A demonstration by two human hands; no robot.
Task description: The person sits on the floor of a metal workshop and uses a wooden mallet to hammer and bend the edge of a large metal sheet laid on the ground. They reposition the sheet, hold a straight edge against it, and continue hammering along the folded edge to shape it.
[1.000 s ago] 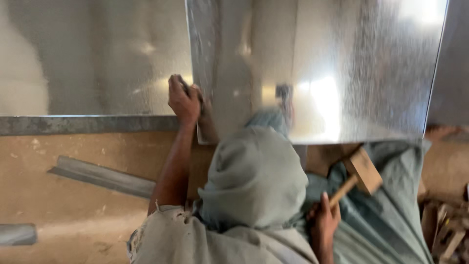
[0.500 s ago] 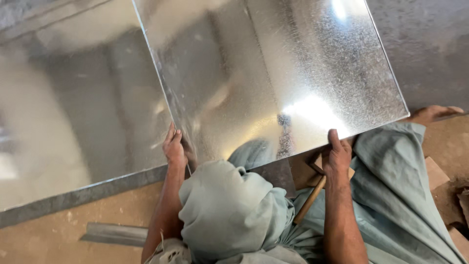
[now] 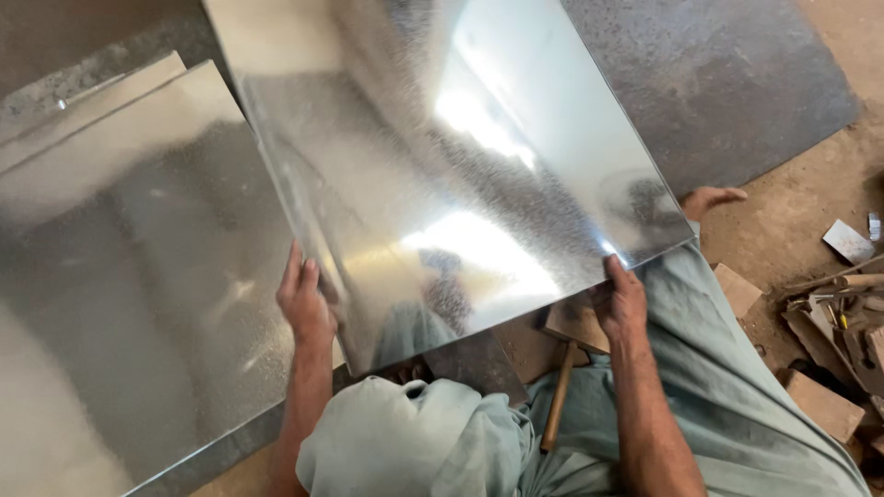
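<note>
Sheet metal front and centre: a shiny galvanized sheet (image 3: 442,166) is tilted up above the person's lap, its near edge held at both ends. The left hand (image 3: 306,304) is clamped on the sheet's left edge, fingers wrapped around it; the right hand (image 3: 622,304) grips the near right corner, thumb on top. A second galvanized sheet (image 3: 120,304) lies flat on the floor to the left, partly under the raised one. A wooden mallet (image 3: 564,368) rests between the knees, just below the right hand. Wooden scraps (image 3: 829,322) are scattered on the dirt floor (image 3: 792,221) at right.
</note>
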